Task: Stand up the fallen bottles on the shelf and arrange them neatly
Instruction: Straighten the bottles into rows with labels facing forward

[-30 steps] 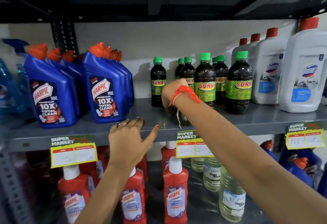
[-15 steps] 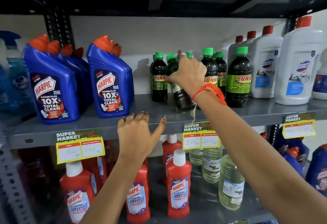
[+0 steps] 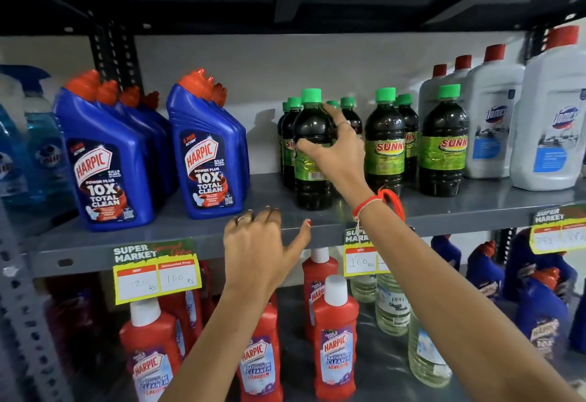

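A dark Sunny bottle [image 3: 312, 129] with a green cap stands upright near the front of the grey shelf [image 3: 196, 230]. My right hand [image 3: 337, 154] wraps its label from the right, thumb in front and fingers behind. More Sunny bottles [image 3: 385, 144] stand upright in rows behind and to the right of it. My left hand [image 3: 261, 249] rests on the shelf's front edge below the bottle, fingers spread and holding nothing.
Blue Harpic bottles [image 3: 207, 154] stand in rows at the left and white Domex bottles [image 3: 551, 122] at the right. The lower shelf holds red Harpic bottles [image 3: 336, 338] and clear bottles [image 3: 391, 306]. Price tags [image 3: 157, 271] hang on the shelf edge.
My right hand has lifted the Sunny bottle from lying low on the shelf through a tilt to upright. My left hand has stayed on the shelf edge.
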`<control>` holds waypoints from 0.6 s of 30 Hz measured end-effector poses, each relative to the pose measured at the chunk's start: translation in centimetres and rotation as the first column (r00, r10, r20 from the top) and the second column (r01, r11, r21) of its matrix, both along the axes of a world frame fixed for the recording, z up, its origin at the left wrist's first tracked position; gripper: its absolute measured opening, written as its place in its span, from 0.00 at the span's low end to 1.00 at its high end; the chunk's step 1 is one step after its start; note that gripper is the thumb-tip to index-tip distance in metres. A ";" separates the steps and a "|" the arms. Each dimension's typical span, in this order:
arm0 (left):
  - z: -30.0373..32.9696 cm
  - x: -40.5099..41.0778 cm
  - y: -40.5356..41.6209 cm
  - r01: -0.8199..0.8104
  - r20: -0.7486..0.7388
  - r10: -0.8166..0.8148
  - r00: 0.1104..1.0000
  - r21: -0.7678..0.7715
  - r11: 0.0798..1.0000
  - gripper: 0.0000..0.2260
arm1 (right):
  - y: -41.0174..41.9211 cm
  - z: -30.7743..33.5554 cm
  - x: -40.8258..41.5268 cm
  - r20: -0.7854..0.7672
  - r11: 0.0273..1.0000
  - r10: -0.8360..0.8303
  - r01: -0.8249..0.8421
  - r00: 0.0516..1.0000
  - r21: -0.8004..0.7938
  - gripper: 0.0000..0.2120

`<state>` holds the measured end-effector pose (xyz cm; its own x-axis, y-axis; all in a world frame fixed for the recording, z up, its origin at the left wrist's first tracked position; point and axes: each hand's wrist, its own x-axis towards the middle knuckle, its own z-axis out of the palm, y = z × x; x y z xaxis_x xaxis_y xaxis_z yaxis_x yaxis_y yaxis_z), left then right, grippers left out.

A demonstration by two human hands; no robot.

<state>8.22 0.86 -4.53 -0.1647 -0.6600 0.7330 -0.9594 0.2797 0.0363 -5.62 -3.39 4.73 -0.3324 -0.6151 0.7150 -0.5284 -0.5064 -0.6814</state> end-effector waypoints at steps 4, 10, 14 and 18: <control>-0.1 0.0 -0.1 0.015 -0.023 -0.015 1.000 -0.006 1.000 0.28 | -0.4 -0.1 0.2 -0.034 1.000 0.003 -0.003 0.999 0.021 0.36; -0.2 0.0 -0.3 0.019 -0.035 -0.019 0.999 -0.007 1.000 0.29 | -0.5 -2.0 0.2 -0.302 0.957 -0.198 0.251 0.933 0.149 0.48; -0.3 0.0 -0.5 0.026 -0.043 -0.026 0.999 -0.007 1.000 0.29 | -0.8 -1.3 -0.9 -0.156 0.965 -0.013 0.054 0.988 0.258 0.40; -0.4 0.0 -0.6 0.019 -0.020 -0.020 1.000 -0.020 1.000 0.28 | -1.3 -0.8 -2.6 0.127 0.880 0.316 -0.341 0.940 0.330 0.33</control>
